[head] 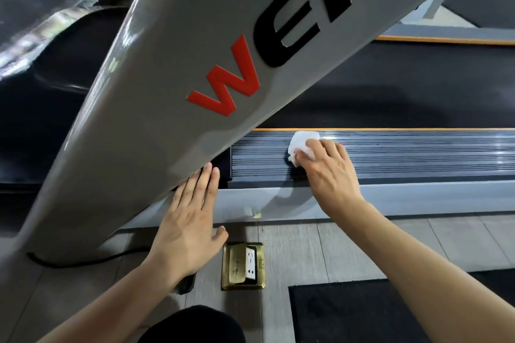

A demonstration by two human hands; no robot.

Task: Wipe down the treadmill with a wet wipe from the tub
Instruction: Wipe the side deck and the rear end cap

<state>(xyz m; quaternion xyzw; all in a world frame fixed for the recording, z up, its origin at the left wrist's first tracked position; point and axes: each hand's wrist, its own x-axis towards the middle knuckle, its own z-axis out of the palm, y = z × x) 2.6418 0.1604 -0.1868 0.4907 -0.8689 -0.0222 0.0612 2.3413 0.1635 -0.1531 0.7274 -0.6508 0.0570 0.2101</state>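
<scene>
A grey treadmill upright (167,92) with red and black lettering slants across the view. Beside it runs the treadmill's ribbed dark side rail (404,153), with an orange strip and the black belt (390,86) beyond. My right hand (326,167) presses a crumpled white wet wipe (302,142) onto the rail, fingers curled over it. My left hand (192,217) lies flat with straight fingers against the lower edge of the upright. No tub is in view.
A brass floor socket (243,266) with its lid up sits in the grey plank floor just right of my left wrist. A black cable (83,260) runs along the upright's foot. A dark floor mat (362,312) lies at bottom right.
</scene>
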